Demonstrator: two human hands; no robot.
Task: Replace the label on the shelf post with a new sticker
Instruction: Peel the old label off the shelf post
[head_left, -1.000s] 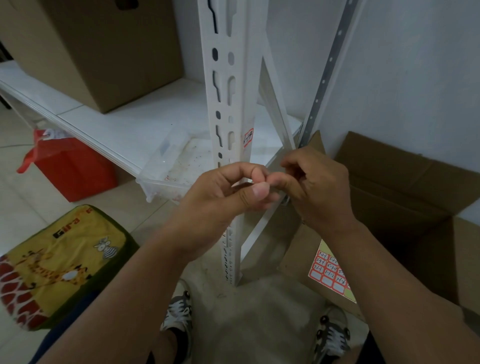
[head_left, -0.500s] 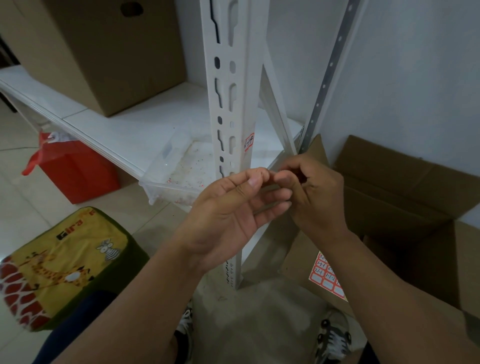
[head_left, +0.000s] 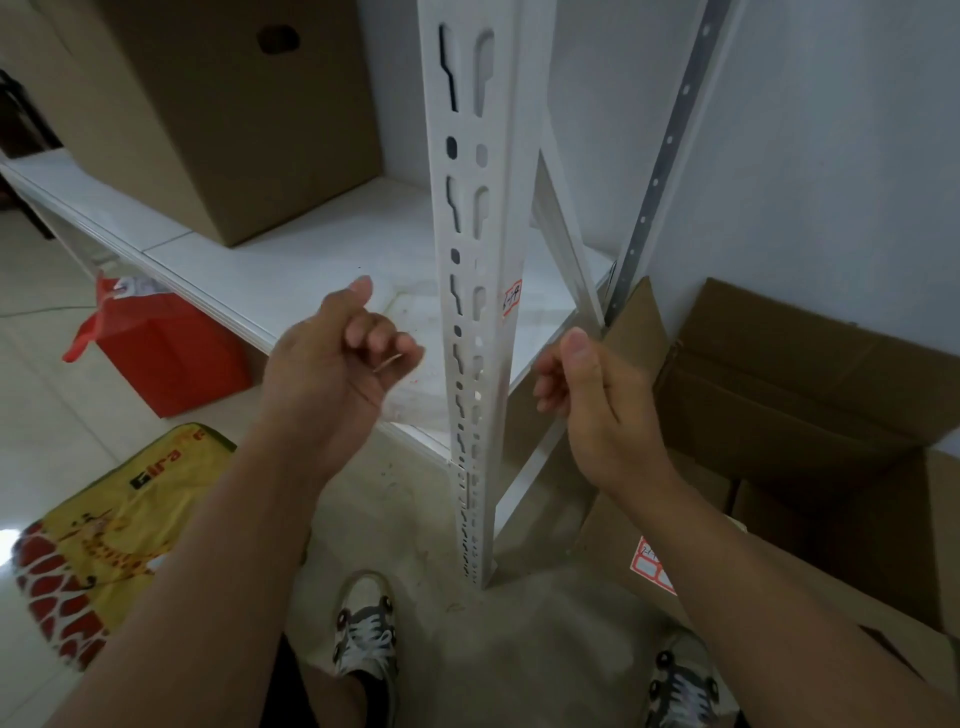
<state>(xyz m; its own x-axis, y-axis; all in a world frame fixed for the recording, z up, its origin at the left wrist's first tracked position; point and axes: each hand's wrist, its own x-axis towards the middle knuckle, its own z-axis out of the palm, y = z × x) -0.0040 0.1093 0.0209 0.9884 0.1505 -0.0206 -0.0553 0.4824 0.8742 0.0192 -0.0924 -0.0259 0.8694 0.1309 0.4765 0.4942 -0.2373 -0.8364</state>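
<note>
A white slotted shelf post (head_left: 480, 218) stands in the middle, with a small red-bordered label (head_left: 511, 297) stuck on its right face. My left hand (head_left: 337, 364) is left of the post, fingers curled, and pinches a thin sticker (head_left: 388, 362) seen edge-on at its fingertips. On the post's right side is my right hand (head_left: 587, 400), its fingers curled in, thumb up and nothing visible in it. Neither hand touches the post. A sheet of red-bordered stickers (head_left: 649, 566) lies on a box flap, partly hidden by my right forearm.
A large cardboard box (head_left: 234, 119) sits on the white shelf board (head_left: 291, 260). An open cardboard box (head_left: 810, 405) stands on the floor at right. On the left are a red bag (head_left: 166, 358) and a yellow giraffe cushion (head_left: 98, 535). My shoes (head_left: 363, 629) are below.
My hands were joined in front of the post and have drawn apart, left hand to the left with the sticker, right hand to the right. The view has tilted slightly up.
</note>
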